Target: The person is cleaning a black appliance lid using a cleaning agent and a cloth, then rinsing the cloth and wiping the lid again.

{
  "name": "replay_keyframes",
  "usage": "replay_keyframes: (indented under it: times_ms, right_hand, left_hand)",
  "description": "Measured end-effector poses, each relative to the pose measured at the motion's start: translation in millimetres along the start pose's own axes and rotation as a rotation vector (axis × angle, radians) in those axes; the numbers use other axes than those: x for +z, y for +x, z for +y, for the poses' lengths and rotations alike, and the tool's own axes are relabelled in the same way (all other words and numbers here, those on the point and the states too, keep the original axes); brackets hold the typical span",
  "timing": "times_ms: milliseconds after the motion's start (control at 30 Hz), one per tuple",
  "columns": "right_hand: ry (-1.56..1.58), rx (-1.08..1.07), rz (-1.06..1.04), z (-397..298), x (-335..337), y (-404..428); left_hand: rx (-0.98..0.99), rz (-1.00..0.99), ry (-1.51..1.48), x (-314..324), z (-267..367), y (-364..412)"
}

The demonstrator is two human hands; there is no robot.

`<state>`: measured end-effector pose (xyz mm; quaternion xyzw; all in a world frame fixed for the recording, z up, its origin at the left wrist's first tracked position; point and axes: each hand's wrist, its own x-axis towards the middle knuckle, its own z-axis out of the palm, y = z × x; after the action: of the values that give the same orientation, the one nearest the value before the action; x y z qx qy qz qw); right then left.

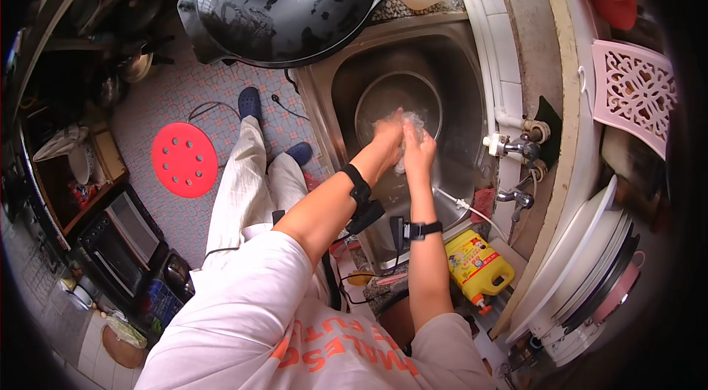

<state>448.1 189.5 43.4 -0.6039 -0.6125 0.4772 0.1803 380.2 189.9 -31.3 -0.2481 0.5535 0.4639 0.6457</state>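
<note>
In the stainless steel sink [456, 80] sits a round metal basin [441, 113] with cloudy water in it. Over its near edge my left hand [389, 135] and my right hand [418, 153] come together. Between the palms they press a wet, crumpled, translucent thing [415, 121], whose material is not clear. Part of it hangs below the hands, and the fingers hide much of the rest. Both wrists wear black straps with small devices.
A large black lidded pan [287, 13] stands beyond the sink. Taps [517, 152] and a white hose [475, 210] are at right, above a yellow detergent jug [480, 265]. Plates [586, 257] stand farther right. A red round stool [185, 160] is on the floor at left.
</note>
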Motion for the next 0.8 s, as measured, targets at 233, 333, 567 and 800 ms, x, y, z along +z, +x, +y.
replay_keyframes:
  times_ms: [233, 333, 567, 800]
  right_hand:
    - [-0.404, -0.128, 0.093, 108.8, -63.6, 54.2]
    - [-0.187, 0.034, 0.110, 89.2, -47.0, 38.5]
    - [0.312, -0.085, -0.221, 78.4, 3.7, -3.2]
    - [0.563, 0.012, -0.139, 92.7, 11.1, 18.0]
  left_hand:
    - [0.334, -0.201, 0.289, 5.9, 17.9, -50.3]
    - [0.714, -0.134, 0.633, -21.6, 18.8, -20.9]
    - [0.840, -0.253, 0.433, 2.7, 17.1, -118.4]
    - [0.806, -0.369, 0.107, 21.6, 65.8, -183.2]
